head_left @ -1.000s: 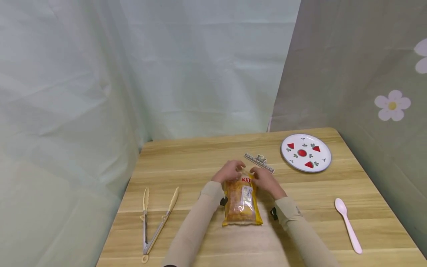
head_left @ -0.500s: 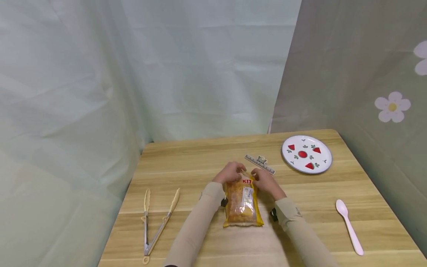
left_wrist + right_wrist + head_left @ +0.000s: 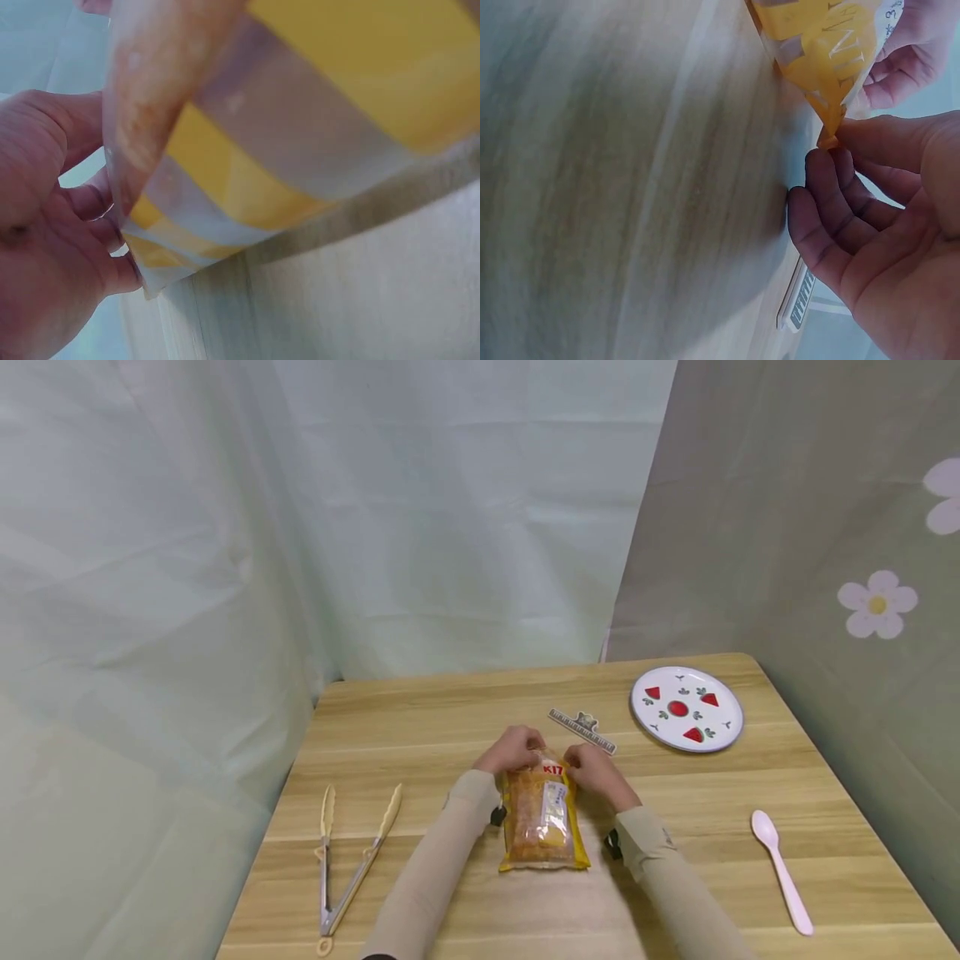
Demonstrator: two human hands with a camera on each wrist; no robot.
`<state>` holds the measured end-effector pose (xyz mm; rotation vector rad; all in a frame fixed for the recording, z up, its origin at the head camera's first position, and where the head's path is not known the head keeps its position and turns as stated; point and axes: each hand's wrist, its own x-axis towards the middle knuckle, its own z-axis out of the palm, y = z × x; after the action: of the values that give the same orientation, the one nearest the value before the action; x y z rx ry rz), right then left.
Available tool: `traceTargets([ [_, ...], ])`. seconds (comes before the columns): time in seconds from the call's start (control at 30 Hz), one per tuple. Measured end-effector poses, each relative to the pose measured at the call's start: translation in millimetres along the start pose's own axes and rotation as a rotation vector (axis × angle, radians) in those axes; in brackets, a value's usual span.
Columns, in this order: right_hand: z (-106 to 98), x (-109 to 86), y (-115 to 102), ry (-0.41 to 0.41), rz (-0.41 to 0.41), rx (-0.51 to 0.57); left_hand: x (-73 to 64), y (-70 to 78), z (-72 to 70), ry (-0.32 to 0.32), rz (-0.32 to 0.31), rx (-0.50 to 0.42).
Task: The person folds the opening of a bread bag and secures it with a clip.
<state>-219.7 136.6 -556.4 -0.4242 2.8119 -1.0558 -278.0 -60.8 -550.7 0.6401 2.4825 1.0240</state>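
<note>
A yellow and clear plastic bag of bread lies on the table with its printed top end away from me. At that end, my left hand holds the upper left edge; in the left wrist view its fingers curl behind the striped film of the bag. My right hand pinches the upper right corner. The right wrist view shows that orange-yellow corner between thumb and fingers. Just beyond the hands rests a bag clip with a piano-key pattern.
Open tongs with cream tips lie at the left of the wooden table. A round plate with watermelon prints stands at the back right. Toward the right edge lies a pale pink spoon. Curtains hang behind the table.
Both hands stay at the bag's top end, with only slight finger movement; the right fingers have closed in a little on the corner. The bag and other objects keep their places.
</note>
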Motion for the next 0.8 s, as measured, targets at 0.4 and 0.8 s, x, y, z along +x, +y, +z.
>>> traceTargets([
  [0.4,-4.2,-1.1,-1.4,0.006,0.036,0.056,0.2,-3.9,-3.6,-0.018,0.054,0.014],
  [0.8,-4.6,-1.1,-2.9,0.024,-0.033,0.087,2.0,-10.1,-6.8,-0.058,0.044,-0.066],
])
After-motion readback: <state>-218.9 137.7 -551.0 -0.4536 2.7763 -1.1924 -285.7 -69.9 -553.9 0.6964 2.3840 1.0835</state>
